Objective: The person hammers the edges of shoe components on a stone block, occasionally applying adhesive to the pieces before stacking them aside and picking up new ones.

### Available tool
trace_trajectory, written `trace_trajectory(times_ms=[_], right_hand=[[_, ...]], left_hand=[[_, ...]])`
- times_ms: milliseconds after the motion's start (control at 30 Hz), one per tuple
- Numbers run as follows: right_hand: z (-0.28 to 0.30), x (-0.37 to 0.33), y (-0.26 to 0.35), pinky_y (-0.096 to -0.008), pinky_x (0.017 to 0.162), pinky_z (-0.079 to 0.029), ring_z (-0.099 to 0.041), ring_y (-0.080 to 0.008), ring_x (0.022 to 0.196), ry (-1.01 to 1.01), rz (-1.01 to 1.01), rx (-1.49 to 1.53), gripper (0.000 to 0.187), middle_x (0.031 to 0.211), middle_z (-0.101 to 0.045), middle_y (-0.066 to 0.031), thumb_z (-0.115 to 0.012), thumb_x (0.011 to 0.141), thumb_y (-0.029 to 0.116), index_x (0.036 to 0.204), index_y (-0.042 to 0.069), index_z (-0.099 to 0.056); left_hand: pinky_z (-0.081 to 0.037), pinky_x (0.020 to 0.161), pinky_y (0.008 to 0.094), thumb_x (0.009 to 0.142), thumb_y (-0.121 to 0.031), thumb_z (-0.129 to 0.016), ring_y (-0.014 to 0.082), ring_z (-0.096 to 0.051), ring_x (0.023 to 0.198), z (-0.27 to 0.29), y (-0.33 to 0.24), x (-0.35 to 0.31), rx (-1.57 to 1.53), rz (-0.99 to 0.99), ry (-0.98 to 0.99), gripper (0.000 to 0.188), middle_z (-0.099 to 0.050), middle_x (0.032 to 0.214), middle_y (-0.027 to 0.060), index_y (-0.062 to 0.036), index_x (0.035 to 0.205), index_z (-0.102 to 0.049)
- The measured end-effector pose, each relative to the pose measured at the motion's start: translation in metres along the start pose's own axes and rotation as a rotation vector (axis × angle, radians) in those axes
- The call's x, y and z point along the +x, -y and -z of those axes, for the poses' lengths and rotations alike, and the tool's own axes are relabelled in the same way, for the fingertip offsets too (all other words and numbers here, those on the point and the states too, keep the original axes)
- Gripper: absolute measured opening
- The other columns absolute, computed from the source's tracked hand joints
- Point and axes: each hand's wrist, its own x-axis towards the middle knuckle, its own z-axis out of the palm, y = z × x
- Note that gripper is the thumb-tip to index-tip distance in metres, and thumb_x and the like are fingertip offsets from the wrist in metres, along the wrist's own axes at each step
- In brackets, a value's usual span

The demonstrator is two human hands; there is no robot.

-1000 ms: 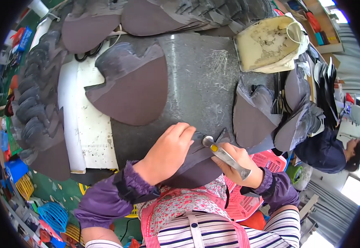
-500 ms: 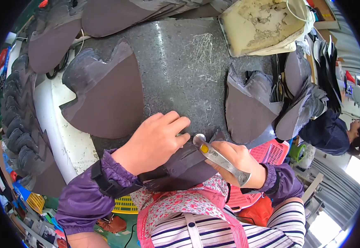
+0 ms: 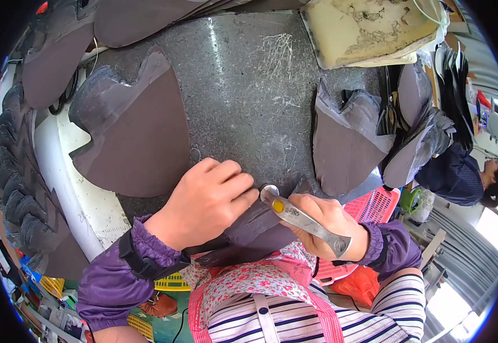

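Observation:
My right hand (image 3: 326, 226) grips a hammer (image 3: 309, 218) with a long, curved metal head and a yellow spot in it; its handle is hidden by the hand. The round face is close to the fingertips of my left hand (image 3: 206, 197). That hand is closed, fingers bent, at the upper edge of a dark brown cut piece (image 3: 254, 243) lying over the table's near edge by my lap. Its fingertips are partly hidden. Another dark brown piece (image 3: 140, 140) with a notched grey edge lies to the left, and similar stacked pieces (image 3: 346, 146) lie to the right.
A stained, cream-coloured container (image 3: 369, 34) stands on the scuffed dark worktop (image 3: 243, 103) at the far right. Overlapping rows of cut pieces (image 3: 17, 194) line the left. A pink basket (image 3: 374, 207) sits below the right edge. Another person (image 3: 454, 177) is off to the right.
My left hand has shifted slightly left and down, its fingers more curled together. The hammer's face has moved a little left. The view has shifted slightly.

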Motion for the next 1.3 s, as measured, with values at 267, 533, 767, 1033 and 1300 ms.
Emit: trace_trajectory(times_ms=[267, 533, 767, 1033, 1300], right_hand=[[-0.002, -0.002, 0.0, -0.0411, 0.052, -0.047, -0.059, -0.0371, 0.06, 0.036, -0.004, -0.053, 0.026, 0.077, -0.054, -0.0169, -0.064, 0.086, 0.001, 0.108, -0.005, -0.051], [-0.004, 0.003, -0.002, -0.0406, 0.051, -0.047, -0.059, -0.0361, 0.06, -0.069, -0.007, -0.011, 0.022, 0.077, -0.054, -0.0165, -0.064, 0.086, 0.002, 0.105, -0.004, -0.054], [0.001, 0.011, 0.005, -0.0402, 0.05, -0.047, -0.06, -0.035, 0.06, 0.057, -0.023, 0.008, 0.018, 0.077, -0.056, -0.0163, -0.063, 0.089, 0.003, 0.104, -0.004, -0.056], [0.002, 0.009, 0.004, -0.0408, 0.051, -0.046, -0.059, -0.0359, 0.061, 0.06, -0.032, -0.019, 0.018, 0.075, -0.055, -0.0169, -0.064, 0.088, 0.003, 0.102, -0.004, -0.055], [0.004, 0.022, 0.006, -0.0432, 0.054, -0.047, -0.058, -0.0375, 0.063, 0.141, 0.042, -0.094, 0.027, 0.076, -0.054, -0.0177, -0.065, 0.079, -0.002, 0.103, -0.003, -0.053]], left_hand=[[-0.049, 0.075, 0.0358, 0.07, -0.011, -0.069, 0.023, -0.06, 0.089, -0.011, -0.012, -0.011, -0.11, 0.13, -0.138, 0.022, -0.063, 0.09, 0.0054, -0.0025, 0.091, -0.071], [-0.05, 0.076, 0.0362, 0.07, -0.009, -0.069, 0.0241, -0.062, 0.088, -0.012, -0.023, -0.01, 0.168, -0.009, -0.096, 0.025, -0.064, 0.09, 0.0088, 0.0042, 0.092, -0.07], [-0.051, 0.074, 0.0372, 0.074, -0.008, -0.066, 0.0251, -0.062, 0.088, -0.012, -0.027, -0.015, -0.054, 0.304, -0.212, 0.022, -0.063, 0.091, 0.0093, 0.0059, 0.091, -0.068], [-0.049, 0.072, 0.0361, 0.072, -0.009, -0.07, 0.0235, -0.059, 0.086, -0.019, -0.036, -0.02, 0.066, 0.181, -0.198, 0.023, -0.062, 0.092, 0.0089, 0.0041, 0.09, -0.067], [-0.051, 0.072, 0.0395, 0.072, -0.002, -0.072, 0.0288, -0.061, 0.082, -0.02, -0.043, -0.026, -0.208, 0.503, -0.292, 0.024, -0.062, 0.093, 0.0127, 0.0032, 0.095, -0.067]])
